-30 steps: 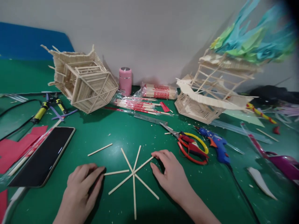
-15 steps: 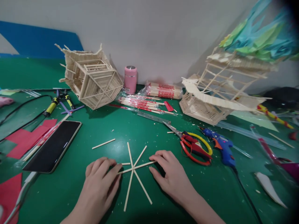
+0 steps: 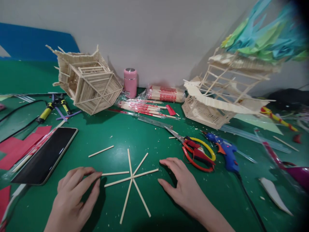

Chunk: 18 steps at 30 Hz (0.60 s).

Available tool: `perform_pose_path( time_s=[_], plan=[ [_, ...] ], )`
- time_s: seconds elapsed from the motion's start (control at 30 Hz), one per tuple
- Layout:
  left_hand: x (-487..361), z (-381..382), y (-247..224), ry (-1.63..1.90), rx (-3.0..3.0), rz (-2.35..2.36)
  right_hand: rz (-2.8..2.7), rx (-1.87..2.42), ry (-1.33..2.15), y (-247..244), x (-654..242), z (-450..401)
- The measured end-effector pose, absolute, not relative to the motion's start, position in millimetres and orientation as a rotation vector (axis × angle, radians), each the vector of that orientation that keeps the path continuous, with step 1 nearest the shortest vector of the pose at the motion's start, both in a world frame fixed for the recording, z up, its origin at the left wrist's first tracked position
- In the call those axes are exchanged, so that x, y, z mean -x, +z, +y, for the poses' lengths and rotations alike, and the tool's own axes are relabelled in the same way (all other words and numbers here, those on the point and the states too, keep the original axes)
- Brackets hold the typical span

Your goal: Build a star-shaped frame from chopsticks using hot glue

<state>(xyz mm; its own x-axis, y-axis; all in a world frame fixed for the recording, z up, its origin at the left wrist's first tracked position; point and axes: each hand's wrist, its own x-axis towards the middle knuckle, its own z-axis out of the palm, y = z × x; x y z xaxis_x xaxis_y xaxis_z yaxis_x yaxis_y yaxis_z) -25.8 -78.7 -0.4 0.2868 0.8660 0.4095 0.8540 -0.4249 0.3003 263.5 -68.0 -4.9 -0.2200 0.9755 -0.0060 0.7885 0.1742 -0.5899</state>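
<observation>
Several thin wooden sticks form a star (image 3: 132, 177), crossing at one centre on the green table. Another short stick (image 3: 116, 173) lies left of the centre, just above the star's left arm. My left hand (image 3: 78, 193) has its thumb and forefinger near that stick's left end; the fingertip meets the end, and a firm hold on it is not visible. My right hand (image 3: 177, 180) rests right of the star, thumb and fingers apart, with nothing between them. A loose stick (image 3: 100, 151) lies above my left hand.
Scissors (image 3: 195, 151) and a blue glue gun (image 3: 225, 149) lie to the right. A phone (image 3: 45, 154) is at the left. Behind stand two stick models (image 3: 96, 87) (image 3: 207, 109), a pink bottle (image 3: 130, 83) and bundled sticks (image 3: 166, 94).
Both hands have let go of the star's long stick. My left hand has moved left to the short stick's end, and my right fingers have come away from the star. The view has shifted slightly.
</observation>
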Motion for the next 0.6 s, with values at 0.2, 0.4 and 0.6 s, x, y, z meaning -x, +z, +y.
perform_pose_path(
  time_s=[0.2, 0.4, 0.6],
  plan=[
    [9, -85, -8, 0.767, -2.515, 1.504, -2.143, 1.565, 0.713, -3, -258, -65],
    [2, -83, -7, 0.728, -2.547, 1.54, -2.223, 1.42, 0.687, -2, -243, -57],
    [20, -80, 3, 0.902, -2.516, 1.728, -2.315, 1.366, 0.687, -5, -237, -54]
  ],
)
